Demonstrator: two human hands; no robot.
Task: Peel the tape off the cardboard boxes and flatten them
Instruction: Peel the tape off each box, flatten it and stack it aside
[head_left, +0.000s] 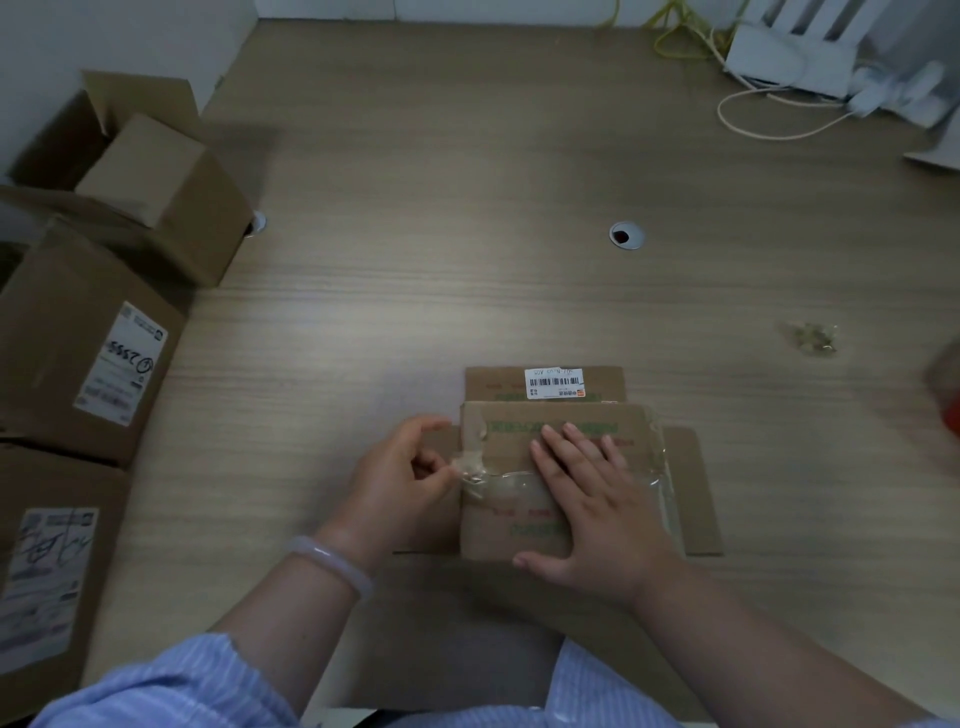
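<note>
**A:** From the head camera, where is the box being worked on?

**B:** The small cardboard box (511, 535) lies on the wooden table (415, 291), directly under the right hand (597, 499) and just right of the left hand (410, 478). Its side flaps are spread flat on the table, and a barcode label (553, 383) sits on the flap beyond the fingertips.

**A:** What are the hands doing?

**B:** The right hand lies flat on top of the box, fingers straight and spread, pressing down. The left hand has its thumb and forefinger pinched on the loose end of the clear tape (498, 480) at the box's left edge, with the other fingers curled. A pale bracelet (332, 566) is on that wrist.

**A:** And the tape itself?

**B:** It runs across the box's top seam, from the left hand's pinch and under the right hand, wrinkled near the pinch.

**A:** Anything else around?

**B:** Well left of the left hand stand more cardboard boxes (78, 353), some with labels. Far right of the right hand lies a crumpled wad of tape (810, 338).
</note>
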